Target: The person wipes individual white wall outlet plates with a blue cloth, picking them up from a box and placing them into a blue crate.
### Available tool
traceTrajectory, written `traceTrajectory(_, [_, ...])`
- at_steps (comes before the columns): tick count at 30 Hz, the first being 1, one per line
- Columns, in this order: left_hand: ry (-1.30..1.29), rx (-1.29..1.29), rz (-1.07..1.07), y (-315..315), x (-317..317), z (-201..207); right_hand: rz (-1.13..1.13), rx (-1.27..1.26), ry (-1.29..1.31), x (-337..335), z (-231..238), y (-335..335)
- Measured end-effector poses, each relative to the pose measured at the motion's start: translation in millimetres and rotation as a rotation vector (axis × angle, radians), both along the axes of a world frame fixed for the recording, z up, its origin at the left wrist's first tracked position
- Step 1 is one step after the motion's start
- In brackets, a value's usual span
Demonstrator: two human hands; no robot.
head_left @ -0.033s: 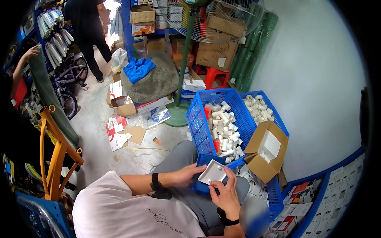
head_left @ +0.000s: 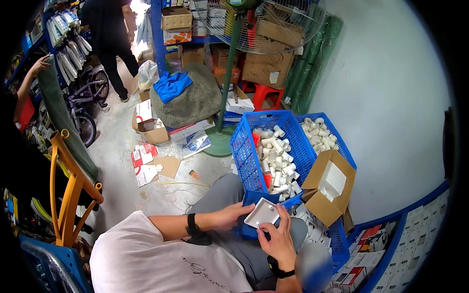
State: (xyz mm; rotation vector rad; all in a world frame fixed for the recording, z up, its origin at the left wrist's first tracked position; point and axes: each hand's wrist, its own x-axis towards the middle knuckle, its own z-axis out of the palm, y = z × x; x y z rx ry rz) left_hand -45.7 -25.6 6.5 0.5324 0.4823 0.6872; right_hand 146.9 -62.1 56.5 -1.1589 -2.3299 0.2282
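A white square plastic cover (head_left: 262,213), shallow with a raised rim and small round studs inside, is held tilted over my lap. My left hand (head_left: 228,216) grips its left edge, thumb on top. At the lower right edge, my right hand (head_left: 281,240) pinches it between thumb and fingers. Something dark blue (head_left: 249,231) lies under the cover on my leg; its kind is partly hidden. Just beyond my hands stands a blue plastic crate (head_left: 243,161) with white pipe fittings (head_left: 278,161) inside. An open cardboard box (head_left: 322,207) rests to the right, with white material inside.
A second blue crate (head_left: 340,149) of fittings stands by the wall. Ahead is a pedestal fan (head_left: 225,93). Flattened cartons (head_left: 168,166) litter the floor. An orange metal frame (head_left: 73,195) is at left, with a person (head_left: 110,44) standing farther back. Another person's hand (head_left: 38,66) shows at far left.
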Motion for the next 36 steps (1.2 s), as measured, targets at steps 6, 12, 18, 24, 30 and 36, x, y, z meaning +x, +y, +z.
traceTrajectory(6, [0.055,0.067,0.009,-4,1,-13,-0.039,-0.093,0.248,-5,-26,4])
traceTrajectory(12, [0.063,0.124,0.042,0,15,-12,-0.238,-0.303,0.633,11,-46,4])
traceTrajectory(18, [0.015,0.111,0.214,8,12,8,-0.237,-0.312,0.749,30,-62,2])
traceTrajectory(24, [0.047,0.050,0.065,13,14,6,-0.221,-0.269,0.813,14,-59,-5])
traceTrajectory(30, [0.309,0.874,-0.132,10,28,5,-0.419,-0.199,0.540,15,-44,-11])
traceTrajectory(36, [0.276,0.398,-0.156,9,23,-11,-0.491,-0.209,0.510,7,-40,-13])
